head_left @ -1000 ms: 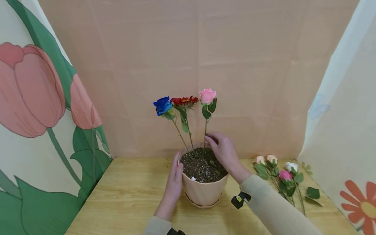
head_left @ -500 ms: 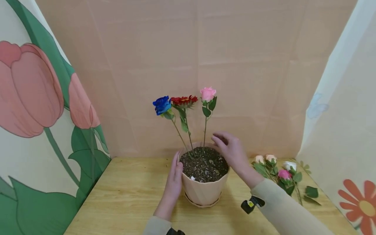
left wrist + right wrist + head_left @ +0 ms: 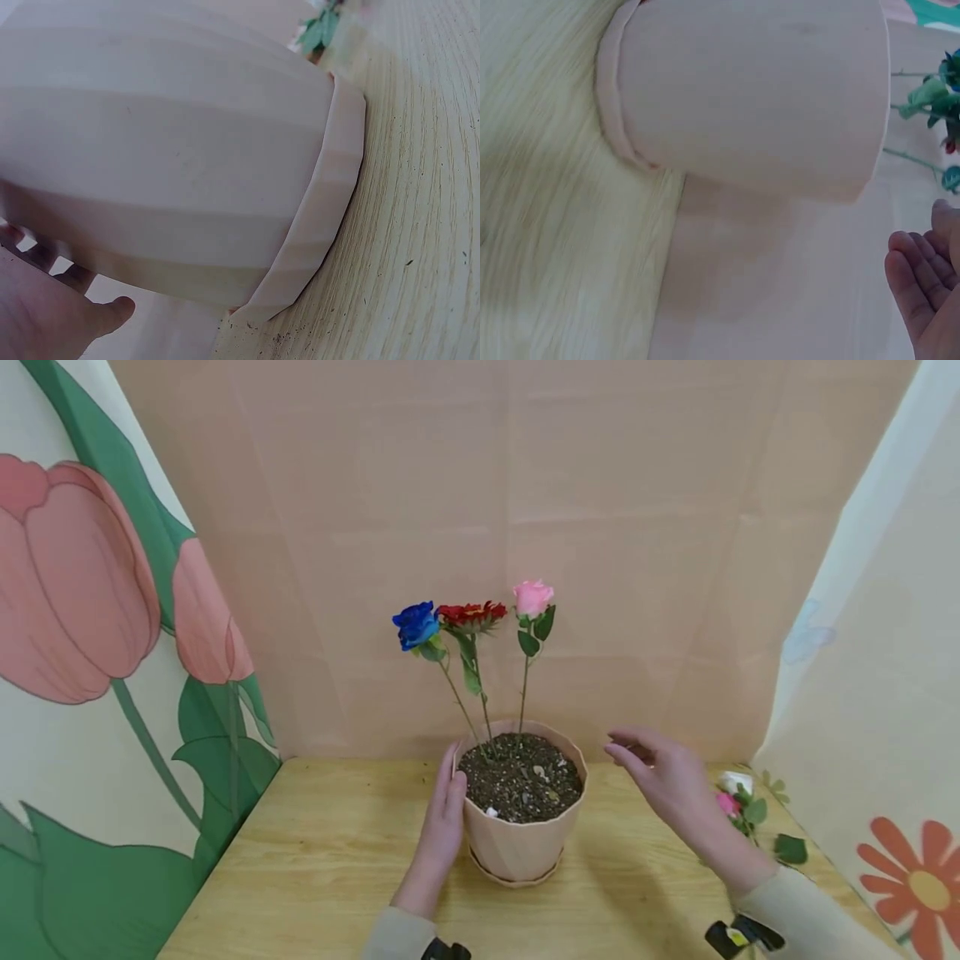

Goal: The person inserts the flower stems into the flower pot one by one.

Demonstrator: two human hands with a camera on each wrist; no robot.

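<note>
- Head: left hand (image 3: 441, 818), fingers straight, against faceted pale-pink pot (image 3: 517, 852) on wooden table (image 3: 337, 843) (blue rose (image 3: 416, 625), red bloom (image 3: 471, 615), pink rose (image 3: 533, 598) in dark soil (image 3: 525, 793)).
- Left wrist: pot in angular pink saucer (image 3: 322, 195).
- Right wrist: right hand (image 3: 932, 289), fingers loosely bent, beyond pot's rim.

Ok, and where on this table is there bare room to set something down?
Widest: the left of the table, between the tulip panel and the left forearm and pot. A narrower patch lies between the pot and the right forearm. It's crowded at the far right, where loose flowers lie partly behind that forearm.
</note>
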